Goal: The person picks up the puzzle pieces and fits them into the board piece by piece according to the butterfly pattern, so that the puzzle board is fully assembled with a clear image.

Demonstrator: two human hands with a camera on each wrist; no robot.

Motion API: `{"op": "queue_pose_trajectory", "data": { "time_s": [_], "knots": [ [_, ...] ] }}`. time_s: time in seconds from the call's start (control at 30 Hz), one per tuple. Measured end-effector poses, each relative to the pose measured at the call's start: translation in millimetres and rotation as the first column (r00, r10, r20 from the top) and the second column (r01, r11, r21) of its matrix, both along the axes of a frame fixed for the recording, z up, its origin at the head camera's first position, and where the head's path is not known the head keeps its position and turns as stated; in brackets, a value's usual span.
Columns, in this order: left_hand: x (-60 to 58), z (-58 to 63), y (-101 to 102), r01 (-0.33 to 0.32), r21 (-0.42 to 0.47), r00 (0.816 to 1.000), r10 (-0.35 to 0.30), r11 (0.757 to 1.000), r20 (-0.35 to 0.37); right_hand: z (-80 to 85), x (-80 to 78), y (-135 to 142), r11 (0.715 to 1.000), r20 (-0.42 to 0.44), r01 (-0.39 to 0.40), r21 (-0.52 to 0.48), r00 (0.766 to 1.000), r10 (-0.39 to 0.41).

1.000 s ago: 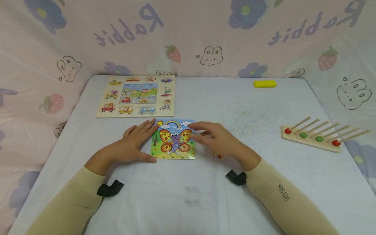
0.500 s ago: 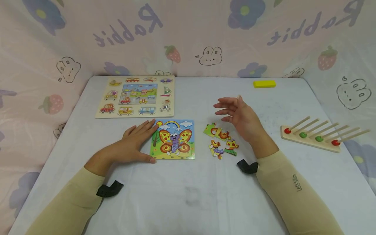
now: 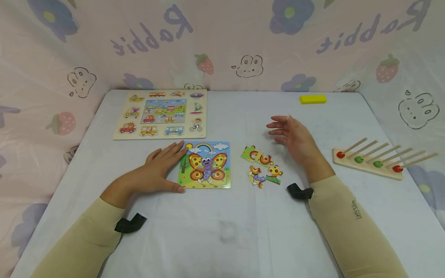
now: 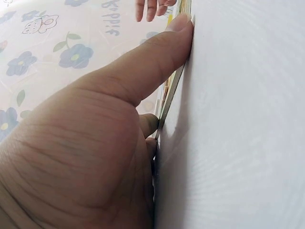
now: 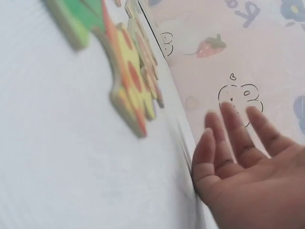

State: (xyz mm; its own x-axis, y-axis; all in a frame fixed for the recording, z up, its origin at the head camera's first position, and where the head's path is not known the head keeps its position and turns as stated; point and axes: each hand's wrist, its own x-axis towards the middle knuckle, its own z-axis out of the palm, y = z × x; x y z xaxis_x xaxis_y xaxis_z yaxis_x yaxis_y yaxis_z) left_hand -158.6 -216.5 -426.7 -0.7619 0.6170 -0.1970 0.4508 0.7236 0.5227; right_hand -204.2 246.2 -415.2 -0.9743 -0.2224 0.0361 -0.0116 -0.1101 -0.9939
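A square butterfly puzzle (image 3: 204, 166) lies flat on the table in the head view. My left hand (image 3: 153, 172) rests at its left side, fingertips touching the upper left corner and the thumb by the lower left corner. In the left wrist view the left thumb (image 4: 157, 57) lies along the puzzle's edge. To the right of the puzzle are several loose jigsaw pieces (image 3: 257, 156), seen close up as a yellow spotted piece (image 5: 128, 67) in the right wrist view. Beyond them my right hand (image 3: 294, 139) stays apart from everything, its fingers loosely bent and holding nothing.
Behind the left hand lies a wooden vehicle peg puzzle (image 3: 119, 116). At the back right is a yellow block (image 3: 313, 99). A wooden stand with pegs and red and green beads (image 3: 368, 166) sits at the right edge. Printed fabric walls (image 3: 222, 42) surround the table.
My right hand has moved off the puzzle's right edge, away to the right, uncovering the loose jigsaw pieces. The left hand has stayed where it was.
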Motion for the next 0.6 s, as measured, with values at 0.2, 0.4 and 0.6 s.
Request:
{"op": "queue_pose_trajectory", "data": {
  "time_s": [0.2, 0.4, 0.6],
  "knots": [
    [-0.8, -1.7, -1, 0.000, -0.022, 1.000, 0.000, 1.000, -0.007, -5.3, -0.9, -4, 0.903, -0.020, -0.069, 0.424, 0.996, 0.086],
    [-0.2, -1.0, -1, 0.000, -0.018, 1.000, 0.000, 1.000, -0.009, -9.5, 1.5, -18, 0.676, -0.030, -0.143, 0.723, 0.971, 0.237],
    [0.3, 0.6, 0, 0.000, -0.011, 1.000, 0.000, 1.000, -0.007, -9.5, 7.8, -31, 0.565, -0.111, -0.103, 0.819, 0.937, 0.330]
  ]
}}
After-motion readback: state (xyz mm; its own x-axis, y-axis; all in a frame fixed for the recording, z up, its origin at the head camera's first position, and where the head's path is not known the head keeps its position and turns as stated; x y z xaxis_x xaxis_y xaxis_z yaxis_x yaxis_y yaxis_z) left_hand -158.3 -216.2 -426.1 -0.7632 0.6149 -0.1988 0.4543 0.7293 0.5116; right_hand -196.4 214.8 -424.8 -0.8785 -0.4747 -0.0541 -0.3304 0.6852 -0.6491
